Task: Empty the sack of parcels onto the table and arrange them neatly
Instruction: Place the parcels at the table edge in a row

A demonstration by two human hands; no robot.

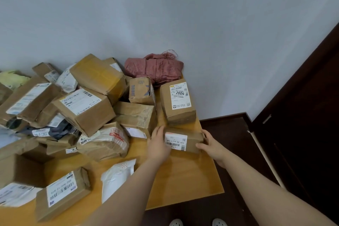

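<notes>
The small box point(190, 140) lies near the right edge of the worktop point(183, 180), white barcode label facing up, held between both hands. The left hand point(158, 145) presses against its left end with its fingers straight and relaxed. The right hand point(211, 145) grips the right end, thumb along the near side and fingers curled over the top.

Just behind the small box stands the box labelled 2004 point(177, 102), apart from it. To the left of that is an upright box point(141, 91), which leans into the heap of parcels point(86, 108). The heap crowds the left hand: a taped carton point(135, 115) lies just beside its fingertips. A white padded mailer point(117, 176) lies near the front edge, partly under the left forearm, and a flat labelled box point(62, 192) lies to the left of it.

One sack point(156, 69), pink and woven, is bundled in the far right corner, slack and folded. There is one box in the hands. The heap holds well over a dozen cartons and bags, too overlapped for an exact count.

The worktop is pale wood and is pushed into a corner of light grey walls point(201, 14). The floor point(229, 134) is dark, and a dark door point(302, 115) stands on the right. Two white shoes point(176, 223) show at the bottom.
</notes>
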